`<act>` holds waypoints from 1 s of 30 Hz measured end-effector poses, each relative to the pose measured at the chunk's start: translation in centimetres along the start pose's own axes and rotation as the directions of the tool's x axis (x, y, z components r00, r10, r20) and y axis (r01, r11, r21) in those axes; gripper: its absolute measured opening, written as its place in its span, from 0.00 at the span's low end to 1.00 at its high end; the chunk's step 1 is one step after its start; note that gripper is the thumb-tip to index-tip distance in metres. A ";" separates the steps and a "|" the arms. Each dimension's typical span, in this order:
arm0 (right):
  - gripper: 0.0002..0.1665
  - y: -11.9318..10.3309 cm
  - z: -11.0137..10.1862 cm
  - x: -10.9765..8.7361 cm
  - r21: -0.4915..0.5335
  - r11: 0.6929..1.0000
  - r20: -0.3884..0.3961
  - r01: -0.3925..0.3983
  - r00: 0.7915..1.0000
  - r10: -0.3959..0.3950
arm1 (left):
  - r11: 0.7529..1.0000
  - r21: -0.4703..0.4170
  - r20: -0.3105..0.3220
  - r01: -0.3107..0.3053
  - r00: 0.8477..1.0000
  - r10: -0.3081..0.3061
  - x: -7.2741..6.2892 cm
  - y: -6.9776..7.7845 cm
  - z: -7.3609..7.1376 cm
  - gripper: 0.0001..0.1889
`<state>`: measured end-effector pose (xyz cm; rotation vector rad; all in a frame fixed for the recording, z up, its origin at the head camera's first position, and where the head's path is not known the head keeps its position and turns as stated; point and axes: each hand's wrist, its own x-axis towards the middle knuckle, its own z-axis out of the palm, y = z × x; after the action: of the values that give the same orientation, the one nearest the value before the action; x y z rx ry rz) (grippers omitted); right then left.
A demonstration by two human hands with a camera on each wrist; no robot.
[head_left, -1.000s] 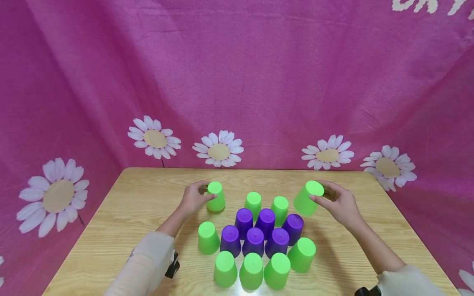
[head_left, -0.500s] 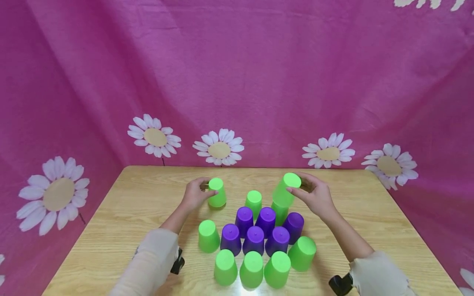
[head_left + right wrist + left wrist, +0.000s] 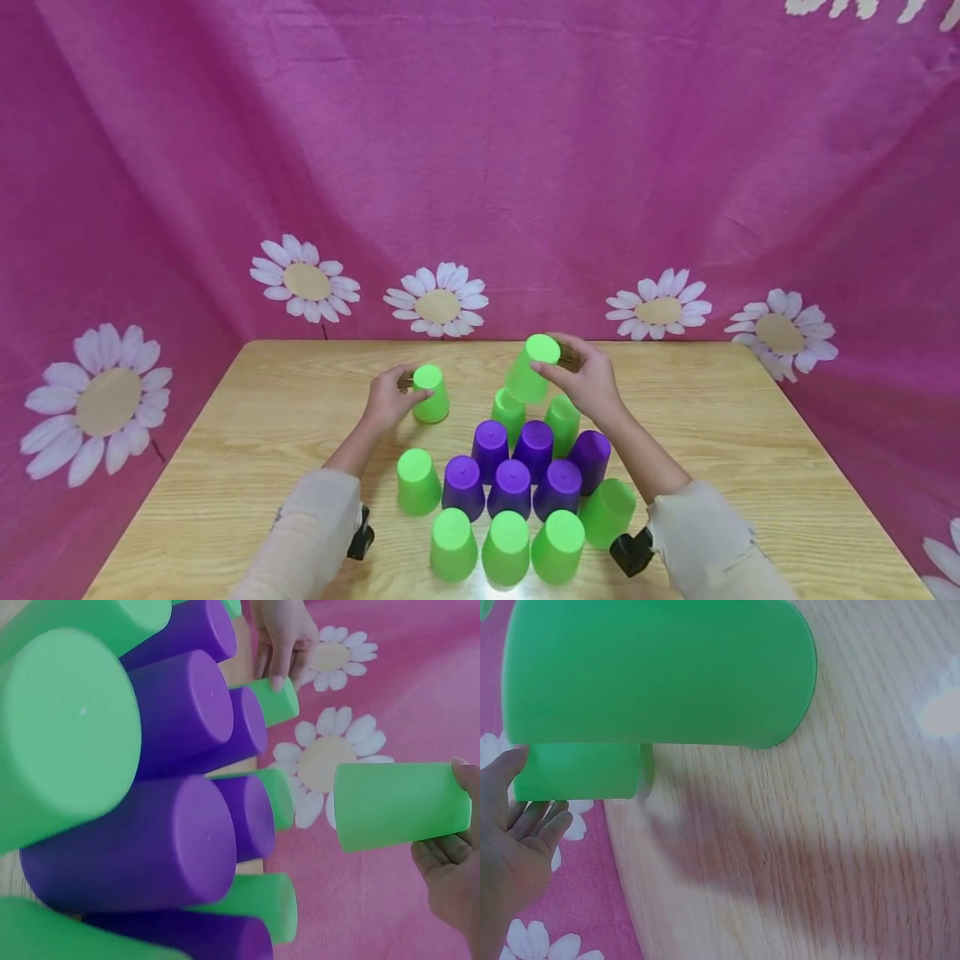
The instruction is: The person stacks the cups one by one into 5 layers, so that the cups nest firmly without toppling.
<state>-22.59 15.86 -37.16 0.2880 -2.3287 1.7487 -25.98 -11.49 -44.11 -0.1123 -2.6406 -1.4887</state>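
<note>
In the head view, the left hand point(image 3: 388, 402) has its grip curved round a bright green, tapered, plastic-looking cup point(image 3: 431, 395), upside down on the wood-grain desk point(image 3: 247, 450). The right hand point(image 3: 587, 380) pinches another green cup point(image 3: 533, 369), tilted mouth-down in the air near 2 standing green cups point(image 3: 508, 411). Closer in, 6 purple tapered cups point(image 3: 512, 483) stand inverted in a cluster, with 3 green cups in front point(image 3: 506, 547) and 1 more green on each side.

In the left wrist view, the left grip is parted to its cup's width, thumb and fingers on opposite sides; a nearer green cup point(image 3: 660, 667) partly covers it.

In the right wrist view, the right grip spans its cup near the base, thumb opposite fingers, the cup apart from the others.
</note>
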 end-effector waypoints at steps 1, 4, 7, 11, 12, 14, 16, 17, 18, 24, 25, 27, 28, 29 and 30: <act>0.27 -0.1 0.3 0.1 0.001 1.000 -0.001 -0.002 1.000 0.002 | 1.000 -0.001 -0.003 -0.003 1.000 0.003 0.0 -0.1 0.0 0.22; 0.28 -0.2 1.2 0.5 0.005 1.000 0.001 -0.006 1.000 0.006 | 1.000 0.001 -0.004 -0.012 1.000 0.012 0.1 -0.2 0.2 0.22; 0.28 -0.2 2.1 0.7 0.006 1.000 0.004 0.001 1.000 -0.001 | 1.000 0.003 -0.003 -0.018 1.000 0.018 0.1 -0.2 0.3 0.22; 0.28 -0.3 3.2 1.0 0.024 1.000 0.008 0.006 1.000 -0.007 | 1.000 0.005 -0.008 -0.024 1.000 0.024 0.1 -0.4 0.4 0.21; 0.27 -0.4 3.4 1.0 0.031 1.000 0.011 0.005 1.000 -0.006 | 1.000 0.003 -0.007 -0.023 1.000 0.023 0.1 -0.4 0.4 0.21; 0.27 -0.5 3.9 1.0 0.036 0.999 0.022 0.010 1.000 -0.011 | 1.000 -0.002 -0.002 -0.020 1.000 0.020 0.2 -0.6 0.6 0.21; 0.27 -0.7 4.3 1.0 0.034 0.999 0.036 0.013 0.999 -0.014 | 1.000 -0.008 0.003 -0.020 1.000 0.020 0.3 -0.7 0.6 0.21; 0.27 -0.7 4.5 1.1 0.038 0.999 0.042 0.014 0.999 -0.016 | 1.000 -0.009 0.007 -0.021 1.000 0.021 0.3 -0.8 0.7 0.21; 0.26 -0.7 4.7 1.1 0.036 0.999 0.047 0.013 0.999 -0.015 | 1.000 -0.016 0.012 -0.016 1.000 0.017 0.3 -0.8 0.7 0.21; 0.26 -0.4 6.3 1.4 0.017 1.000 0.052 -0.009 0.999 0.008 | 1.000 -0.014 0.021 -0.013 1.000 0.014 0.3 -0.9 0.8 0.21; 0.26 -0.3 6.5 1.4 0.012 1.000 0.049 -0.011 0.999 0.010 | 1.000 -0.014 0.021 -0.012 1.000 0.013 0.3 -0.9 0.8 0.21; 0.25 -0.2 6.9 1.5 0.005 1.000 0.045 -0.012 0.999 0.012 | 1.000 -0.016 0.022 -0.012 1.000 0.012 0.3 -0.9 0.8 0.21; 0.25 -0.1 7.0 1.6 0.002 1.000 0.046 -0.010 0.999 0.010 | 1.000 -0.016 0.022 -0.011 1.000 0.011 0.3 -0.9 0.8 0.21; 0.25 0.0 7.1 1.6 0.001 1.000 0.047 -0.011 0.999 0.010 | 1.000 -0.020 0.021 -0.010 1.000 0.011 0.2 -0.9 0.8 0.21; 0.24 0.1 7.2 1.6 -0.004 1.000 0.048 -0.007 0.999 0.007 | 1.000 -0.023 0.021 -0.011 1.000 0.012 0.2 -0.9 0.8 0.22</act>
<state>-24.58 8.94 -38.70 0.3249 -2.3689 1.7589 -26.37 -11.27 -45.26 -0.1455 -2.6350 -1.5234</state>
